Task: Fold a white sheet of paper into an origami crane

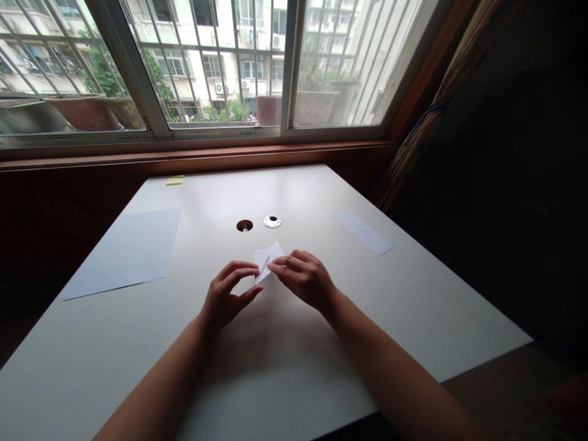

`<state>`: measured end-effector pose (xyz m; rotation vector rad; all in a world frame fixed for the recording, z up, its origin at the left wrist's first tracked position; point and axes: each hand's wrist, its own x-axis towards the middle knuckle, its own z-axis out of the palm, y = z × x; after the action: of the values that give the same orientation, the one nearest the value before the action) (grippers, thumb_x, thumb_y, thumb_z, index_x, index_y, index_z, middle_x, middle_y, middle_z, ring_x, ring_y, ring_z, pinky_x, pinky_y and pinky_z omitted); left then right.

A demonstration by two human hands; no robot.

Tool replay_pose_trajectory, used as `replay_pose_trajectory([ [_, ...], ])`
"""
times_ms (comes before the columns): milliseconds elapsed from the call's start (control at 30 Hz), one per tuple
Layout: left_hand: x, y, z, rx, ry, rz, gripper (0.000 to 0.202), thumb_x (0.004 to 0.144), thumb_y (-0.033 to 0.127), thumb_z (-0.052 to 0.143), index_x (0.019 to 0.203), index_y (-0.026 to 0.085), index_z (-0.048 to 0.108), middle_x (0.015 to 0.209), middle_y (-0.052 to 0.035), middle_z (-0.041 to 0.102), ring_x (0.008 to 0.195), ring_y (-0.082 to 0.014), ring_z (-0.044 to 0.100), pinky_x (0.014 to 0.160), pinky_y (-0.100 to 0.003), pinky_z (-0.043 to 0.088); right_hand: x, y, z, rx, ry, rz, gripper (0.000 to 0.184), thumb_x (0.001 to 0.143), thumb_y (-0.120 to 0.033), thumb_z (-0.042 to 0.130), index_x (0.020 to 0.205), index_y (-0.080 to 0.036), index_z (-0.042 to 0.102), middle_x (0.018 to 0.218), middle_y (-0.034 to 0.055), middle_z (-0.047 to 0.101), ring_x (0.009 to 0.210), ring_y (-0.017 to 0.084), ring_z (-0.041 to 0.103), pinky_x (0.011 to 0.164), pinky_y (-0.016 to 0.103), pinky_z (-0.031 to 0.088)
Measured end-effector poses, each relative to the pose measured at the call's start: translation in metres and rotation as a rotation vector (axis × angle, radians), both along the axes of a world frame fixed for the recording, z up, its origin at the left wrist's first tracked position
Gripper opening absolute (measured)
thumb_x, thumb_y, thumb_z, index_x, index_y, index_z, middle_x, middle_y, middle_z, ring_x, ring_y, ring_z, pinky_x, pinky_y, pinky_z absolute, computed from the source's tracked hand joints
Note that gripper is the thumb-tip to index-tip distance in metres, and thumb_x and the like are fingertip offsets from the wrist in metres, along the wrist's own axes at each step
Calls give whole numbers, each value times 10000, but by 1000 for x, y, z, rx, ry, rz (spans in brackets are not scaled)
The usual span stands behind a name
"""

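Observation:
A small piece of folded white paper [263, 257] is between my two hands, over the middle of the table. My left hand [229, 293] grips its left and lower edge, fingertips on one side and thumb below. On the right, my right hand [304, 275] pinches the paper's edge between thumb and fingers. A fold line runs slantwise across the paper, and one corner points up and away from me. My fingertips hide part of its right side.
Large white sheets [133, 251] lie on the left of the white table [285, 380]. A paper strip [364, 231] lies at the right, yellow sticky notes [175, 180] at the far left. Beyond my hands are a round cable hole [244, 226] and its cover [272, 222].

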<state>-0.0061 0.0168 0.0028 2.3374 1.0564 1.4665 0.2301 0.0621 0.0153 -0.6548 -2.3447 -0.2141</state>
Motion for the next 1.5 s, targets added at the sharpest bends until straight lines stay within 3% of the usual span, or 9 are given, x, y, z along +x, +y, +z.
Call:
replay_pose_trajectory([
  [567, 0, 4, -4, -74, -71, -89, 300, 829, 87, 682, 1099, 218, 666, 1097, -75, 662, 1053, -212, 660, 1067, -488, 525, 1, 5, -4, -99, 96, 117, 227, 928, -258, 660, 1152, -284, 685, 1046, 26, 746, 904, 204, 582, 798, 373, 487],
  [1067, 0, 3, -4, -89, -67, -112, 293, 818, 83, 688, 1080, 214, 671, 1091, -76, 677, 1054, -216, 668, 1052, -471, 539, 1, 5, -3, -243, 217, 184, 180, 890, -281, 705, 1068, -272, 724, 987, 37, 734, 879, 197, 562, 784, 348, 521],
  [1500, -1, 3, -5, -138, -110, -142, 261, 835, 104, 680, 1072, 212, 667, 1087, -78, 663, 1046, -212, 666, 1066, -490, 533, 1, 4, -5, -263, 211, 192, 154, 910, -289, 679, 1048, -256, 738, 956, 54, 734, 863, 198, 576, 765, 352, 529],
])
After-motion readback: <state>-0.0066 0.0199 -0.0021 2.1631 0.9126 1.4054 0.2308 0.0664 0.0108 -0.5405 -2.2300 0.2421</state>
